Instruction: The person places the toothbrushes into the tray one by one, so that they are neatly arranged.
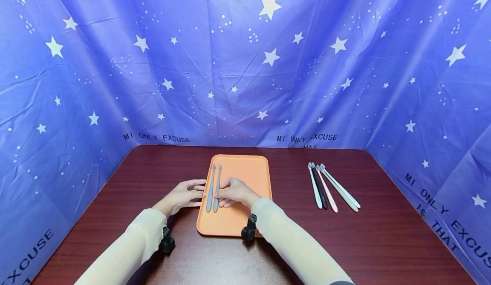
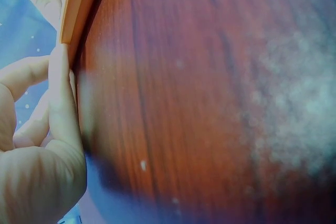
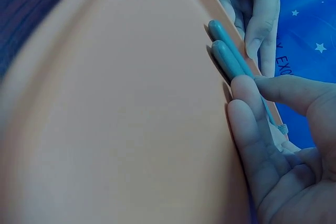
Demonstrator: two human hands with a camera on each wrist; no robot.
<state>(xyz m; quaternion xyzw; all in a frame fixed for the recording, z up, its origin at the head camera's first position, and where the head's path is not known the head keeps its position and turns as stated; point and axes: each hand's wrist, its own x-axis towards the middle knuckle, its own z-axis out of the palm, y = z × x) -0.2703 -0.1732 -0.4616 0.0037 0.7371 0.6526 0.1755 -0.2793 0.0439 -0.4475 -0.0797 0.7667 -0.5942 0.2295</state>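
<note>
Right hand pinches a gray toothbrush, left hand touches the tray, fingers straightish. Lining-up step, I guess; next needs a gentle release.

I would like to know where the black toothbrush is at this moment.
In the head view, the black toothbrush lies on the table right of the orange tray, between a pale toothbrush on its left and the pink one.
</note>
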